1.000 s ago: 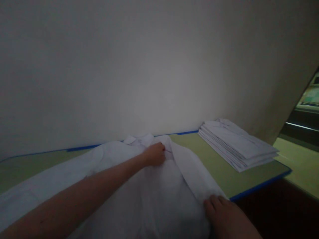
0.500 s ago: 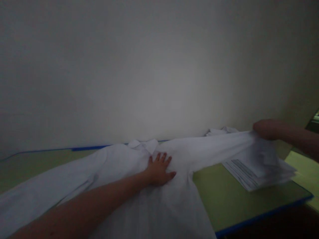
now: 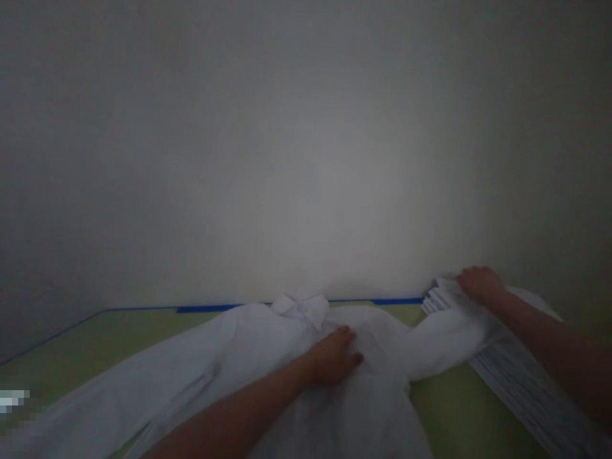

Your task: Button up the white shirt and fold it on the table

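A white shirt (image 3: 229,370) lies spread on the green table (image 3: 95,331), its collar (image 3: 303,307) toward the wall. My left hand (image 3: 337,357) presses flat on the shirt just below the collar, fingers stretched out. My right hand (image 3: 478,284) is closed on the end of the shirt's right sleeve (image 3: 444,341), which is pulled out to the right and rests over the stack of folded white garments (image 3: 521,376).
A plain pale wall (image 3: 306,146) stands right behind the table. Blue tape (image 3: 215,308) runs along the table's far edge. The folded stack takes up the right side of the table.
My right hand has lowered the sleeve from mid-air onto the stack at the right. My left hand stays pressed below the collar. The view has tilted upward.
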`<state>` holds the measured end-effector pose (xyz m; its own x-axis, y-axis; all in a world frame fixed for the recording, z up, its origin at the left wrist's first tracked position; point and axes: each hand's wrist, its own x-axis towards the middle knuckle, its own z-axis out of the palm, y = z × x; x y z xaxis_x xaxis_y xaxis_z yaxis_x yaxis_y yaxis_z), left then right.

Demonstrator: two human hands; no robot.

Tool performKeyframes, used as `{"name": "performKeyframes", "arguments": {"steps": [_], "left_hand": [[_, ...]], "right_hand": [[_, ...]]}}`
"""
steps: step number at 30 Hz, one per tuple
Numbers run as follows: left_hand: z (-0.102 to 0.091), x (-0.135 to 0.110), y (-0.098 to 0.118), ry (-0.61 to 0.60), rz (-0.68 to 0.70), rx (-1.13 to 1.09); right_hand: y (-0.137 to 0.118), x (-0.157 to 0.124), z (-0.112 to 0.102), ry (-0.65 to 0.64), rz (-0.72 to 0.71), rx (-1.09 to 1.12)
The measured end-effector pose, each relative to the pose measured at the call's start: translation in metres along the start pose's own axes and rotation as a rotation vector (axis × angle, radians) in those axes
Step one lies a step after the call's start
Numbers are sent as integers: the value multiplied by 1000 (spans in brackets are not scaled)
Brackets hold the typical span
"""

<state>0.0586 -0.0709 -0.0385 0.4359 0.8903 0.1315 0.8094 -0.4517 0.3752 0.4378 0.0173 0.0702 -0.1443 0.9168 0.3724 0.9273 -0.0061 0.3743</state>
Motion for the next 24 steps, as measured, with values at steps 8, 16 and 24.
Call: {"name": "performKeyframes", "arguments": {"steps": [8,16,24], "left_hand": [[-45,-62,-55,269,-209,182],[-47,-170,-63,-72,-273,286],[-42,-198,-39,-93,-268,256]], "right_hand": [[-216,-35,-38,-100,-466,354],[-233,-121,-10,-222,-686,715],[-211,-149,-33,-206,-728,692]]}}
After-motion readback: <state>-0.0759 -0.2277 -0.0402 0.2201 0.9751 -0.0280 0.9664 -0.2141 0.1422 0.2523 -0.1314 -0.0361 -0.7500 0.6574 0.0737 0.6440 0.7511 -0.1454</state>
